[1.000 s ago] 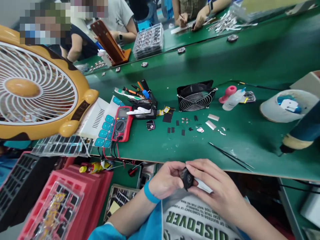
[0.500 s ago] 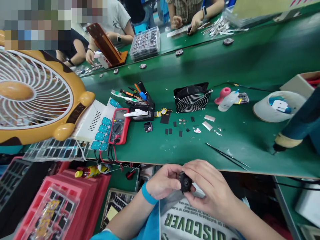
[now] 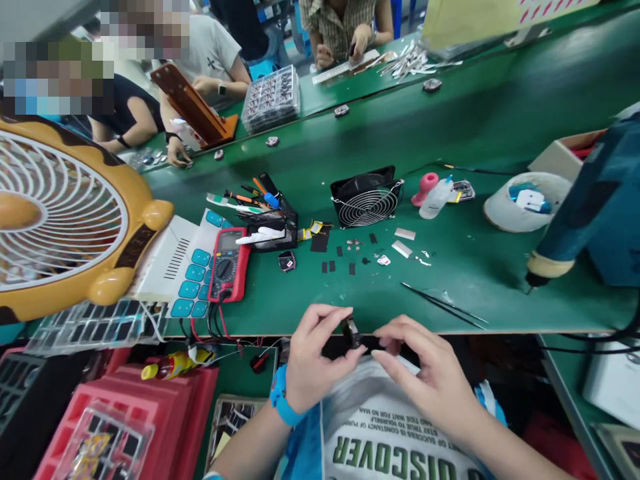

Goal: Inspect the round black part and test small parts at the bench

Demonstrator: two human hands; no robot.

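Observation:
My left hand (image 3: 315, 357) pinches a small black part (image 3: 351, 331) between thumb and fingers, just below the front edge of the green table (image 3: 480, 280). My right hand (image 3: 425, 373) is beside it on the right, fingers curled, its fingertips close to the part; whether they touch it I cannot tell. A blue band is on my left wrist. Long black tweezers (image 3: 443, 303) lie on the table just beyond my right hand.
On the table: a red multimeter (image 3: 226, 264), a tool holder (image 3: 273, 223), a black grille fan (image 3: 366, 199), small black pads (image 3: 337, 263), a bowl (image 3: 523, 203). A yellow fan (image 3: 60, 213) stands left; red trays (image 3: 120, 413) lie below it. Other people work at the far side.
My hands rose toward the table edge. The right hand has come off the black part, which the left hand now pinches alone. The view shifted right.

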